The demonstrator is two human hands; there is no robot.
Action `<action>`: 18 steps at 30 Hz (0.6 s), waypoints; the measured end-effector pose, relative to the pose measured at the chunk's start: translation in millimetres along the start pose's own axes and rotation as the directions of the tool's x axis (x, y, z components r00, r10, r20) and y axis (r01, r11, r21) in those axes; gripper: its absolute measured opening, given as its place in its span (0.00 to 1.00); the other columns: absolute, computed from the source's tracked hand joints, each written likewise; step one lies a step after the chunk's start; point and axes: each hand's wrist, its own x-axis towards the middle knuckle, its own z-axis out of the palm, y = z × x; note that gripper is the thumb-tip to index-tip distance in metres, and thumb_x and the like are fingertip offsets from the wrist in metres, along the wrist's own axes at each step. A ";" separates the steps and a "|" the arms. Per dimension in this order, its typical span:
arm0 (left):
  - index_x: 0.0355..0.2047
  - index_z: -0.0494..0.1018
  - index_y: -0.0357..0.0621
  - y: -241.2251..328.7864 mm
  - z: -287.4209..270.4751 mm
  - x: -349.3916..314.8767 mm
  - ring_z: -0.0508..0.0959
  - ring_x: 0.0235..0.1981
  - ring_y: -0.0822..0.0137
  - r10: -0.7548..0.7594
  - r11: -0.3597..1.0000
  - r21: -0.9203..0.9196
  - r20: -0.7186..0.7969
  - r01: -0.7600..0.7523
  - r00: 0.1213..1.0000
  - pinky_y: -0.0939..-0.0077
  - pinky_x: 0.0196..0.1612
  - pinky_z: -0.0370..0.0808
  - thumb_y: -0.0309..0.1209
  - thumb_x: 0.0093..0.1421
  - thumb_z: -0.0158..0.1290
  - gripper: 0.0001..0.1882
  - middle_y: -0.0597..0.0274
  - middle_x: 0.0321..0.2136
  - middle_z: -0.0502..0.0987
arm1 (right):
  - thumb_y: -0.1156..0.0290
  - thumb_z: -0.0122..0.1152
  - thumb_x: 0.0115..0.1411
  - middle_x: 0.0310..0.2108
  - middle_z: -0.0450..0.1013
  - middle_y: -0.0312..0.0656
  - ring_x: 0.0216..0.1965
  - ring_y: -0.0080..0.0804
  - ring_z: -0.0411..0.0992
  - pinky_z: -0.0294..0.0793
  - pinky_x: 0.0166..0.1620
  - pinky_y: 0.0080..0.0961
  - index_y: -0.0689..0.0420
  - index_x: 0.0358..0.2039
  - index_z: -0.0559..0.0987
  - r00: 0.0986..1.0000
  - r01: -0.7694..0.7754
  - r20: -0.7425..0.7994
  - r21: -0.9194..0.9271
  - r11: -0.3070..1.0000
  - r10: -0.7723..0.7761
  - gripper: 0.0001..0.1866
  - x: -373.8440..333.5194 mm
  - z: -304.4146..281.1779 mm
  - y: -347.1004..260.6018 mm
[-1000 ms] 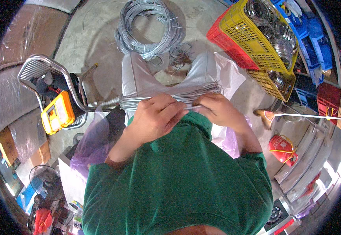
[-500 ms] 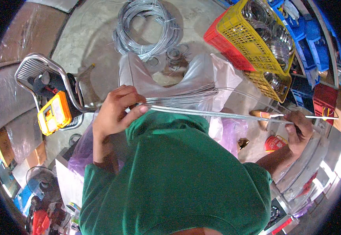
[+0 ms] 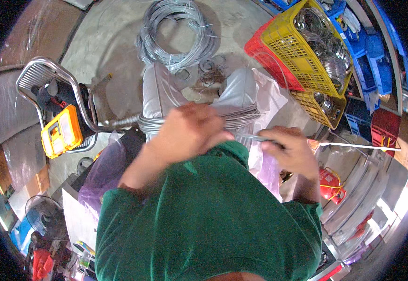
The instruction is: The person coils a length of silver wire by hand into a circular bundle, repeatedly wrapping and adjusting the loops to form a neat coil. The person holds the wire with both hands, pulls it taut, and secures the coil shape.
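Observation:
A coil of grey metal wire lies across my lap, over my grey trouser legs. My left hand is over the middle of the coil, closed around the wire and blurred by motion; it hides part of the loops. Just right of it my right hand is closed on a short grey length of wire that runs toward my left fingertips. Motion smears both hands, so the exact grip on the wire cannot be made out.
A bigger wire coil lies on the concrete floor ahead. Yellow crates with coiled wire stand at the right, beside blue bins. To the left is a metal-framed chair with an orange case. A fire extinguisher stands at the right.
My right hand has come far left, close to my left hand, and the long strands stretched between them are no longer spread out. The left hand has moved right over the coil.

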 end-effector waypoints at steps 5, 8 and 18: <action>0.30 0.77 0.40 -51.8 -55.2 -24.7 0.78 0.30 0.51 -0.154 0.988 -0.004 -0.008 0.154 0.988 0.60 0.37 0.73 0.41 0.61 0.58 0.14 0.56 0.25 0.75 | 0.62 0.71 0.55 0.32 0.80 0.44 0.32 0.36 0.78 0.75 0.37 0.29 0.63 0.38 0.82 0.913 -0.001 -0.396 -0.247 0.969 -0.100 0.17 -24.3 -61.6 28.2; 0.32 0.78 0.39 -59.4 -67.9 -28.2 0.78 0.31 0.51 -0.232 0.972 -0.027 0.002 0.231 0.973 0.61 0.35 0.73 0.35 0.61 0.58 0.10 0.54 0.26 0.76 | 0.60 0.71 0.54 0.35 0.80 0.45 0.32 0.37 0.78 0.75 0.38 0.28 0.62 0.39 0.82 0.939 -0.049 -0.344 -0.202 0.978 -0.024 0.19 -9.7 -81.9 36.2; 0.42 0.79 0.44 -19.6 -42.6 4.4 0.77 0.34 0.54 -0.072 0.995 0.056 -0.141 0.080 0.987 0.60 0.39 0.73 0.37 0.53 0.64 0.18 0.59 0.31 0.77 | 0.60 0.62 0.64 0.42 0.79 0.51 0.40 0.44 0.80 0.78 0.43 0.37 0.59 0.52 0.77 0.965 0.257 0.066 -0.025 0.966 -0.255 0.20 80.6 7.4 -27.2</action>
